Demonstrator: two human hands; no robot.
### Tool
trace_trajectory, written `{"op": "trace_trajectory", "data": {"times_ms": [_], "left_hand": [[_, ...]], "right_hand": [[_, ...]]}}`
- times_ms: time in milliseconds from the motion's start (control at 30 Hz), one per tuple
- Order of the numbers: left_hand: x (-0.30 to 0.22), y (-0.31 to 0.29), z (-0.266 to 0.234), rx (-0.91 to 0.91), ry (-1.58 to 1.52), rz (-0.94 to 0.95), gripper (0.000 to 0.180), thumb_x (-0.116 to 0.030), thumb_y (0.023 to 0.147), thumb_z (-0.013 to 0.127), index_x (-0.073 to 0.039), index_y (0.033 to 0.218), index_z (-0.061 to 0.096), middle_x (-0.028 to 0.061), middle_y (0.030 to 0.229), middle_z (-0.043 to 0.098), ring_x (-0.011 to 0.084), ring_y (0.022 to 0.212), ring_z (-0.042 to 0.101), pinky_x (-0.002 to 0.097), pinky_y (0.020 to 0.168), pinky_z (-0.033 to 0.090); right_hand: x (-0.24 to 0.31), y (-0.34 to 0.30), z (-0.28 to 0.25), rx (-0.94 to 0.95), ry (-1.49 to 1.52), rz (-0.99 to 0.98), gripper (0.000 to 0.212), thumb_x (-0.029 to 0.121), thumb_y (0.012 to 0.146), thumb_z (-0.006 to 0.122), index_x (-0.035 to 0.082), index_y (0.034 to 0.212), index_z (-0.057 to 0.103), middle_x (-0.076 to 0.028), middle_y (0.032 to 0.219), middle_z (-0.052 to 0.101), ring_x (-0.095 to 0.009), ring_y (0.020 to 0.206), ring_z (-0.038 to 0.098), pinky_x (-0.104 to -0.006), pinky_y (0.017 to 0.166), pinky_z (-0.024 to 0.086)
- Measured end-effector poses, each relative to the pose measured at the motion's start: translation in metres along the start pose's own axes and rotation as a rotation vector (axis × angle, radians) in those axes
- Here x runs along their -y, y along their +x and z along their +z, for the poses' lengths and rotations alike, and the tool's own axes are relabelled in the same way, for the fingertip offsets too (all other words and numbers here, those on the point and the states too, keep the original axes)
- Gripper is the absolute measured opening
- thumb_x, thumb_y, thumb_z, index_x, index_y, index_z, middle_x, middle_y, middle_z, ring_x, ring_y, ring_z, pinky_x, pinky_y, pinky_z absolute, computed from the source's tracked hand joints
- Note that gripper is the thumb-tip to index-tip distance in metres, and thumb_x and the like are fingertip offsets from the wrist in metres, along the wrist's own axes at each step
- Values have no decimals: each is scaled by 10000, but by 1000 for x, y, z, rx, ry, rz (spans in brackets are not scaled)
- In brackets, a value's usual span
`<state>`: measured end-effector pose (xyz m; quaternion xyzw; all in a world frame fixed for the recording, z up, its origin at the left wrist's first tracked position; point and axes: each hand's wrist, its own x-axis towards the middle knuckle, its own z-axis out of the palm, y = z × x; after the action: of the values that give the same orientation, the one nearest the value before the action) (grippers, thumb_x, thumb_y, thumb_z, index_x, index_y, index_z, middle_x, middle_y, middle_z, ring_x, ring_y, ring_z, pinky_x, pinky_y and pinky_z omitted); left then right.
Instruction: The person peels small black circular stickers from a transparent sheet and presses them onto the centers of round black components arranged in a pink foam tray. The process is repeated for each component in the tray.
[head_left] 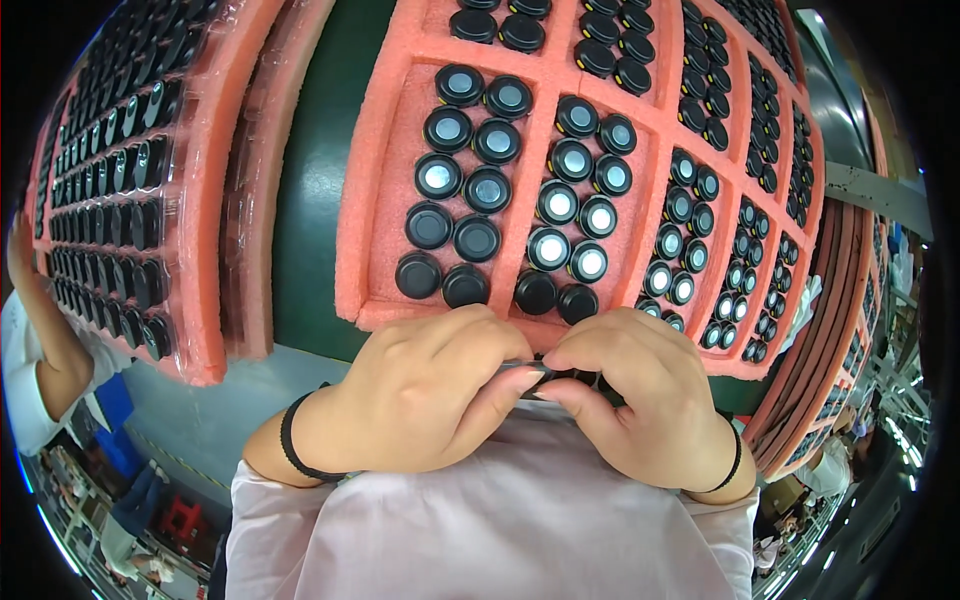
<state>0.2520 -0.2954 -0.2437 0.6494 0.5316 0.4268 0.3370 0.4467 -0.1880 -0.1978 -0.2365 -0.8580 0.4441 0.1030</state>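
Note:
My left hand [430, 385] and my right hand [645, 385] meet in front of my body, fingers bent. Thumbs and fingertips pinch a small black part [570, 376] between them. Most of it is hidden by the fingers, so its full shape does not show. Just beyond my hands lies a pink foam tray [352, 230] divided into compartments. Rows of round black parts [447, 128] stand in it, many with a silvery disc on top. Those nearest my hands, such as one black round part [466, 286], have plain dark tops.
On the left, another pink foam tray [208, 290] holds rows of black parts under clear plastic. A green table surface [318, 180] shows between the trays. Stacked trays [815, 320] stand at the right. Another person's arm [55, 335] reaches in at the far left.

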Motion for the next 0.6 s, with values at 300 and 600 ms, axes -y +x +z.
{"op": "trace_trajectory", "data": {"times_ms": [300,600], "left_hand": [[-3,2,10,-40,106,31,87,13,904,677,-11,944,604,110,780,632,278,612,583,369,521,453],[-4,2,16,-33,97,14,80,25,909,664,1,942,596,120,782,628,280,609,586,373,516,452]], "right_hand": [[-1,0,3,-60,25,11,282,12,739,859,25,943,665,-107,880,669,-281,788,645,-368,668,510],[-7,-5,10,-160,-95,-57,292,-16,705,858,36,889,638,-110,872,666,-272,764,634,-365,648,496]]}}
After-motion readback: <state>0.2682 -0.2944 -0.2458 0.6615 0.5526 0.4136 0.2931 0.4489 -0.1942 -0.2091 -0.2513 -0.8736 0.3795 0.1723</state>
